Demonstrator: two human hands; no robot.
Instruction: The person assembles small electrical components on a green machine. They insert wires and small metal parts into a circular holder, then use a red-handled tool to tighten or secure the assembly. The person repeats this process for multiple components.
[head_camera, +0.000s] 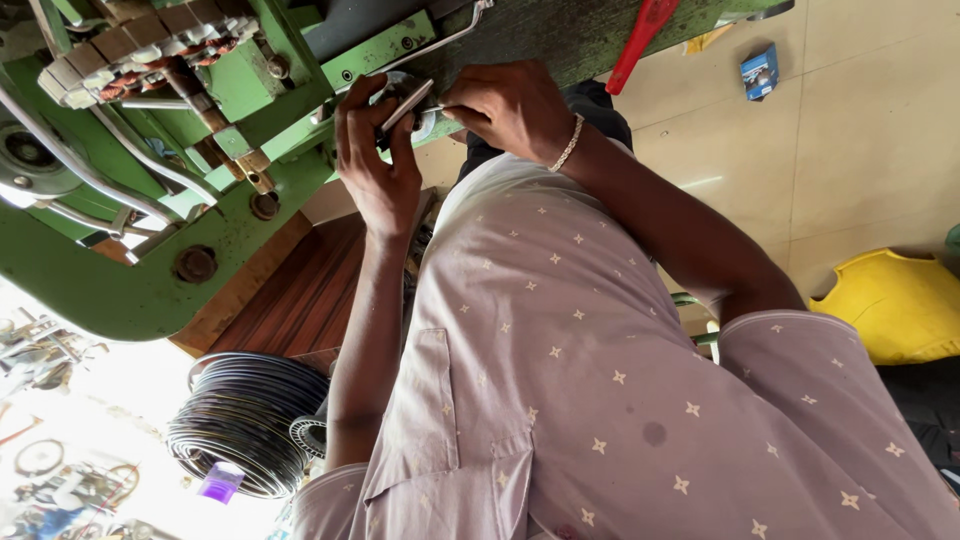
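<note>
We see the work at the upper middle of the frame, where both hands meet against the edge of the green-painted metal machine frame (150, 290). The left hand (378, 165) is closed around a small round silvery metal part (398, 88), fingers curled up over it. A short flat silvery metal strip (407, 105) slants across those fingers. The right hand (510, 105), with a pale beaded bracelet (568, 145) at the wrist, is clenched and pinches the strip's upper right end.

We judge this to be fine fitting work on a small piece, so we would keep the left grip firm and still, braced against the green frame, and let only the right hand move. We would use small, controlled strokes and keep the strip flat to the part. We cannot tell exactly where strip and part touch, as the fingers hide it.

A coil of dark wire (245, 420) sits at lower left, a yellow plastic container (895, 300) at right
</note>
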